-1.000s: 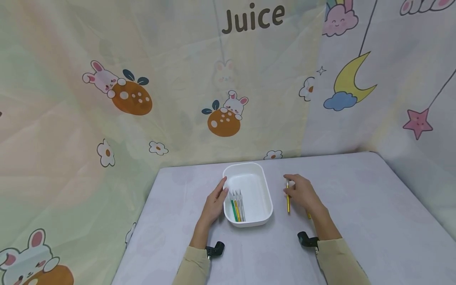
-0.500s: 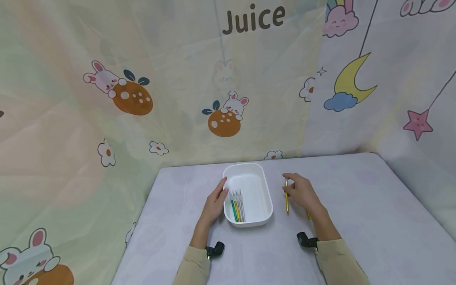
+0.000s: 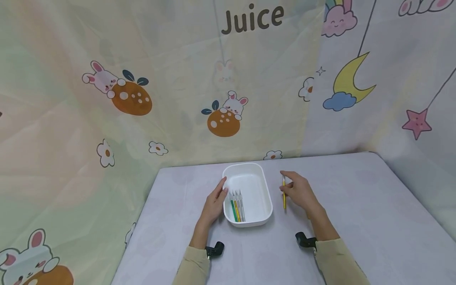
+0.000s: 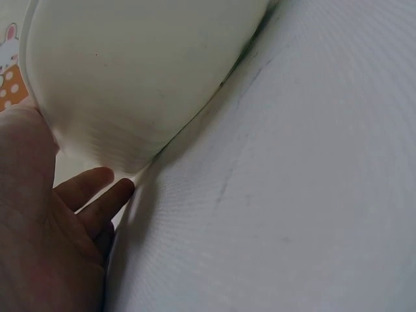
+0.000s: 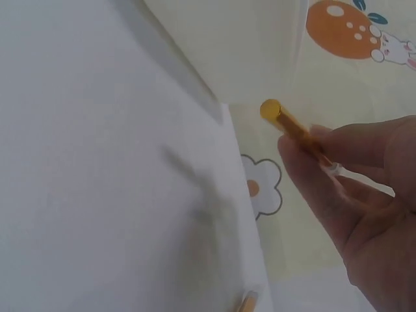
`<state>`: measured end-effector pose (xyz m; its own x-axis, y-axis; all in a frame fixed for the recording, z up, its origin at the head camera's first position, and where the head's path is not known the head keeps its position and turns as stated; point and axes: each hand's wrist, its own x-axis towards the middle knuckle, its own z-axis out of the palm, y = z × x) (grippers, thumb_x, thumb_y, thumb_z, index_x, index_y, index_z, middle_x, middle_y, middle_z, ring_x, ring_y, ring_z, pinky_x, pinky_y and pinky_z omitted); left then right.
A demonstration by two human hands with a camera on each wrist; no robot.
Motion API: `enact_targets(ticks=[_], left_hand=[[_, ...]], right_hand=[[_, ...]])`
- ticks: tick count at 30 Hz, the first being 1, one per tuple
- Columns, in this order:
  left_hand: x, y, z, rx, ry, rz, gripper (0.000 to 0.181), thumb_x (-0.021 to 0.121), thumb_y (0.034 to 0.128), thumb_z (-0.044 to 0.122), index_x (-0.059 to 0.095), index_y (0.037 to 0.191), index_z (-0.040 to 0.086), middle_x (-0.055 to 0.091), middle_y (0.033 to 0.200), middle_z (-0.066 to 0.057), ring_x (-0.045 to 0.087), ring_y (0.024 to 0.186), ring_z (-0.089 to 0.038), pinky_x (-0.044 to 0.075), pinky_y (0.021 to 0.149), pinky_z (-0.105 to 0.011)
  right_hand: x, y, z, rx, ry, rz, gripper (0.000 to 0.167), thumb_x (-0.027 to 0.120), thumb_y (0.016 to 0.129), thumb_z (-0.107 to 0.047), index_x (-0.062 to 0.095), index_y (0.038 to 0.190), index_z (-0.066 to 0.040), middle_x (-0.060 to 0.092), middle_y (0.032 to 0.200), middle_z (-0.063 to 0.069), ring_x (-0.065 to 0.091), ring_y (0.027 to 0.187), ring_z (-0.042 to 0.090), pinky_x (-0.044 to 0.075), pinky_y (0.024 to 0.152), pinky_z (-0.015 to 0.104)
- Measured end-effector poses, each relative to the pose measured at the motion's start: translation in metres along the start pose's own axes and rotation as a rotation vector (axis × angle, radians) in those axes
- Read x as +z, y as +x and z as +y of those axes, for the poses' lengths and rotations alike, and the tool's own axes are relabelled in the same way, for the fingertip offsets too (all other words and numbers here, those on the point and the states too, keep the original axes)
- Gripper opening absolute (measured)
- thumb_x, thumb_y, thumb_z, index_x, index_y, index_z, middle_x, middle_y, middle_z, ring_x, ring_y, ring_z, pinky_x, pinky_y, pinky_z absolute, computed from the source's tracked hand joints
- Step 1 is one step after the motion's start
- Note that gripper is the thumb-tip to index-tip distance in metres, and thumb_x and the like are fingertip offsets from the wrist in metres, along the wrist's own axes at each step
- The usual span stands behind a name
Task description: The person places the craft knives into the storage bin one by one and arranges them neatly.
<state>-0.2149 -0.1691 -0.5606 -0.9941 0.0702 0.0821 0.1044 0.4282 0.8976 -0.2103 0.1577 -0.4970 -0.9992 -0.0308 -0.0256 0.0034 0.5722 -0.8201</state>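
Observation:
A white rectangular tray (image 3: 261,213) stands on the table, holding several slim pen-like sticks (image 3: 238,208) in green, yellow and silver with pale pointed ends, side by side at its left. My left hand (image 3: 213,206) holds the tray's left side. In the left wrist view the thumb reaches over the rim, while other fingers (image 4: 91,192) lie by the lower wall. Right of the tray, my right hand (image 3: 300,192) pinches a yellow pen-like stick (image 3: 284,198) between thumb and fingers, raised off the table. In the right wrist view, this stick has a clear section near the fingers.
Another orange-yellow stick (image 5: 247,303) lies on the table near the right wrist, mostly out of sight in the head view. A pale cloth covers the table (image 3: 356,206). Printed curtains (image 3: 178,99) hang behind it and at both sides.
My right hand has moved slightly left and away from me with the yellow stick, towards the tray. The left hand and the tray have stayed in place.

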Motion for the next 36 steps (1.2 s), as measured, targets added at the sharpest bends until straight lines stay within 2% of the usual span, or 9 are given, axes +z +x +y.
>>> enact_targets(ticks=[3, 5, 10, 15, 19, 22, 28, 36], left_hand=[[0.000, 0.000, 0.001, -0.001, 0.000, 0.001, 0.050, 0.047, 0.1098, 0.047, 0.039, 0.159, 0.044, 0.033, 0.166, 0.020, 0.030, 0.157, -0.010, 0.028, 0.129, -0.046], [0.000, -0.001, 0.001, -0.005, -0.001, 0.002, 0.050, 0.047, 0.1099, 0.046, 0.039, 0.159, 0.045, 0.033, 0.166, 0.020, 0.030, 0.157, -0.011, 0.028, 0.129, -0.046], [-0.001, -0.002, 0.002, -0.002, -0.005, 0.004, 0.050, 0.047, 0.1098, 0.046, 0.039, 0.159, 0.043, 0.034, 0.166, 0.018, 0.031, 0.157, -0.013, 0.028, 0.129, -0.047], [-0.001, -0.002, 0.000, 0.009, -0.006, 0.006, 0.051, 0.047, 0.1093, 0.049, 0.039, 0.159, 0.043, 0.034, 0.167, 0.017, 0.031, 0.157, -0.014, 0.028, 0.129, -0.048], [0.000, -0.001, 0.000, 0.010, -0.009, 0.004, 0.051, 0.046, 0.1097, 0.048, 0.039, 0.160, 0.042, 0.033, 0.166, 0.018, 0.030, 0.157, -0.013, 0.028, 0.129, -0.048], [0.000, -0.001, 0.000, 0.010, -0.009, 0.000, 0.052, 0.046, 0.1093, 0.050, 0.038, 0.160, 0.042, 0.033, 0.166, 0.019, 0.030, 0.157, -0.012, 0.028, 0.129, -0.047], [0.000, -0.001, 0.000, 0.022, -0.006, -0.002, 0.055, 0.046, 0.1082, 0.054, 0.038, 0.160, 0.040, 0.034, 0.166, 0.019, 0.030, 0.157, -0.012, 0.029, 0.128, -0.047], [0.000, 0.000, 0.000, 0.017, -0.012, 0.004, 0.051, 0.047, 0.1100, 0.047, 0.039, 0.160, 0.040, 0.034, 0.166, 0.018, 0.031, 0.157, -0.012, 0.028, 0.129, -0.048]], right_hand=[[0.000, -0.001, -0.002, -0.014, 0.050, 0.013, 0.067, 0.073, 0.097, -0.007, 0.045, 0.158, -0.014, 0.059, 0.137, 0.020, 0.075, 0.088, 0.019, 0.066, 0.081, 0.040], [0.001, -0.001, -0.004, -0.050, 0.079, 0.025, 0.068, 0.073, 0.097, -0.007, 0.044, 0.158, -0.013, 0.060, 0.136, 0.021, 0.076, 0.089, 0.020, 0.066, 0.082, 0.040], [0.008, -0.003, -0.014, -0.155, 0.153, 0.046, 0.068, 0.076, 0.095, -0.006, 0.048, 0.156, -0.013, 0.060, 0.136, 0.019, 0.077, 0.093, 0.025, 0.066, 0.080, 0.035], [0.018, -0.006, -0.025, -0.226, 0.216, 0.051, 0.068, 0.078, 0.093, -0.006, 0.051, 0.155, -0.015, 0.059, 0.139, 0.013, 0.077, 0.093, 0.024, 0.066, 0.077, 0.028], [0.026, -0.008, -0.031, -0.277, 0.252, 0.057, 0.068, 0.078, 0.092, -0.005, 0.051, 0.154, -0.013, 0.060, 0.137, 0.015, 0.077, 0.093, 0.026, 0.065, 0.077, 0.026], [0.030, -0.010, -0.034, -0.295, 0.264, 0.056, 0.068, 0.077, 0.093, -0.005, 0.050, 0.154, -0.010, 0.060, 0.135, 0.019, 0.077, 0.094, 0.026, 0.065, 0.077, 0.026], [0.036, -0.011, -0.039, -0.292, 0.258, 0.043, 0.066, 0.076, 0.094, -0.004, 0.050, 0.154, -0.013, 0.061, 0.131, 0.021, 0.076, 0.093, 0.024, 0.065, 0.078, 0.025], [0.039, -0.013, -0.042, -0.316, 0.234, 0.047, 0.065, 0.077, 0.093, -0.004, 0.051, 0.153, -0.012, 0.063, 0.125, 0.016, 0.077, 0.090, 0.022, 0.065, 0.077, 0.025]])
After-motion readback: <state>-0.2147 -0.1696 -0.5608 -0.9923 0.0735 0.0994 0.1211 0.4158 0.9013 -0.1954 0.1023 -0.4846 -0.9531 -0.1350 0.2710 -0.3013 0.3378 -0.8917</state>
